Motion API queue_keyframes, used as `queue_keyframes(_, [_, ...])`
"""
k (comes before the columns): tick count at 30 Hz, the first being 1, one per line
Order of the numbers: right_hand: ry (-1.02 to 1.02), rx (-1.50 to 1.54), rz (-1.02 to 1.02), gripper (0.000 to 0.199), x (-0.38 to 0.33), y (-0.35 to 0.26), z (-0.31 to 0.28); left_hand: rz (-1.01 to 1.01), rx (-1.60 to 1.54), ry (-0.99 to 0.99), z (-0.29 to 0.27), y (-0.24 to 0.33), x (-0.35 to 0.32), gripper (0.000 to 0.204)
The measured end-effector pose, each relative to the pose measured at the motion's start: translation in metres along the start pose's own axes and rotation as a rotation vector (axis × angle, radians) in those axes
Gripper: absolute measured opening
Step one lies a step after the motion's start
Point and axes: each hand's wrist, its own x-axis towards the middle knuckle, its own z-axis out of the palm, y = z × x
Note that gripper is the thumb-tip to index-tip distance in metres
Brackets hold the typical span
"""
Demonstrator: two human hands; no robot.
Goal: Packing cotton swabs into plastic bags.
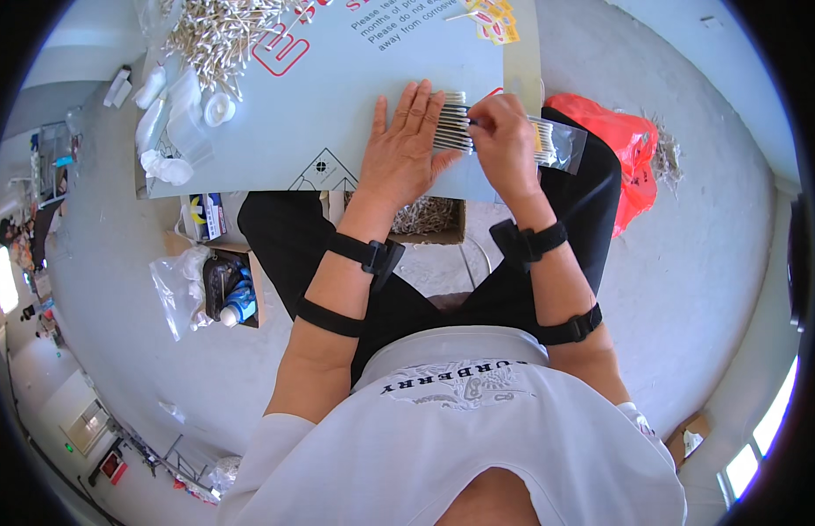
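My left hand (400, 149) lies flat on the grey board with its fingers stretched out. Its right edge and thumb rest against a row of cotton swabs (453, 133) laid side by side. My right hand (506, 145) is at the other end of this row, thumb and fingers closed in a pinch. What sits between those fingertips is too small and hidden to tell. Right beside this hand, a clear plastic bag (567, 147) with more white-tipped swabs in it reaches past the board's edge.
A large heap of loose cotton swabs (216, 39) covers the board's far left, near a tape roll (219, 110) and clear plastic packaging (187, 118). Yellow labels (498, 19) lie far right. Below are a swab-filled box (434, 221), another box (257, 285) and a red bag (634, 162).
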Motion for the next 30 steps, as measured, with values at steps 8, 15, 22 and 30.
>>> queue_keyframes(8, [0.25,0.549,-0.014,0.029,-0.013,0.013,0.038,-0.012,-0.053,0.0,0.002,0.007,0.002,0.067])
queue_keyframes(15, [0.337,0.603,-0.012,0.033,-0.007,0.014,0.047,-0.229,-0.748,0.449,0.011,0.009,0.02,0.057])
queue_keyframes(22, [0.301,0.718,0.038,0.033,-0.002,0.021,0.044,-0.245,-1.037,0.412,0.018,0.019,0.026,0.052])
queue_keyframes(30, [-0.178,-0.389,-0.337,0.067,-0.005,0.02,-0.025,0.003,-0.171,0.065,-0.008,0.014,0.003,0.068])
